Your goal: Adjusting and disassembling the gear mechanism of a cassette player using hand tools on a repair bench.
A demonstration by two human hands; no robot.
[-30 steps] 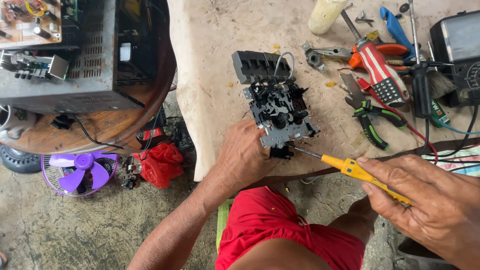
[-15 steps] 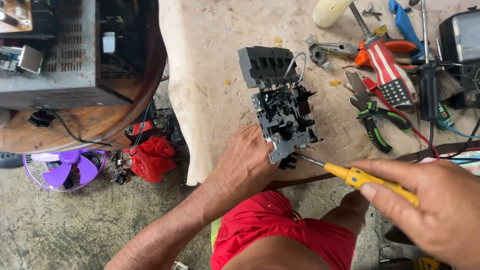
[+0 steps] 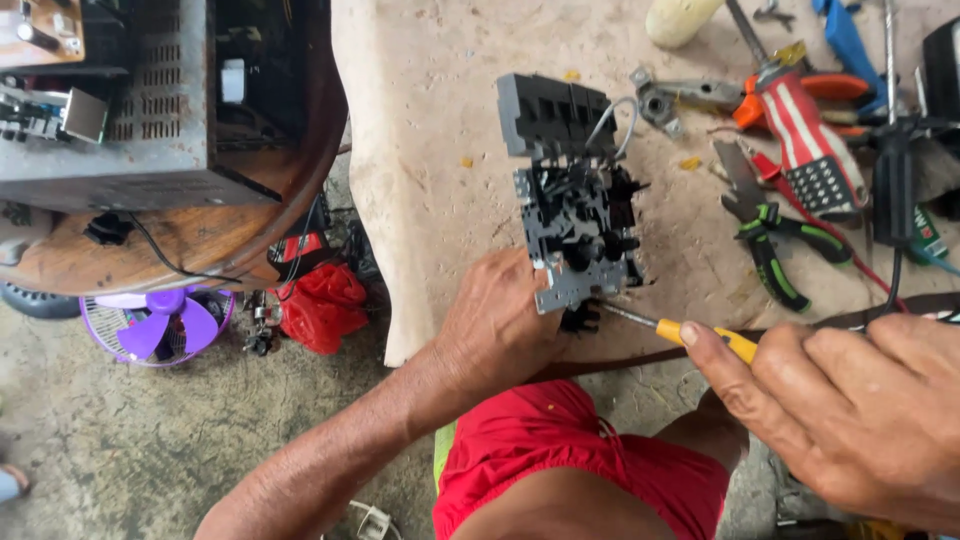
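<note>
Head view: a pale, stained worktop point(image 3: 450, 120) fills the upper middle, its near edge curving down over a grey concrete floor point(image 3: 130, 440). On the worktop lies a black mechanism point(image 3: 575, 205), flat, with a row of block keys at its far end and a metal plate at its near end.

The left hand point(image 3: 495, 325) is closed on the near left corner of the mechanism, steadying it. The right hand point(image 3: 850, 420) is clamped around a yellow screwdriver point(image 3: 690, 335), whose tip meets the near edge of the mechanism, just beside the left hand.

To the right of the mechanism, tools lie scattered: green pliers point(image 3: 770, 240), a red-and-white striped tool point(image 3: 810, 140), and a blue handle point(image 3: 845, 40) at the top edge. A cream bottle point(image 3: 680, 18) stands at the top, cut off by the frame.

At left, an open grey chassis point(image 3: 140, 110) rests on a round wooden table point(image 3: 200, 240); inside it are a circuit board and a dark cavity. On the floor below sit a purple fan point(image 3: 160, 325) and a red bag point(image 3: 320, 305). Red shorts point(image 3: 570, 460) show at the bottom.
</note>
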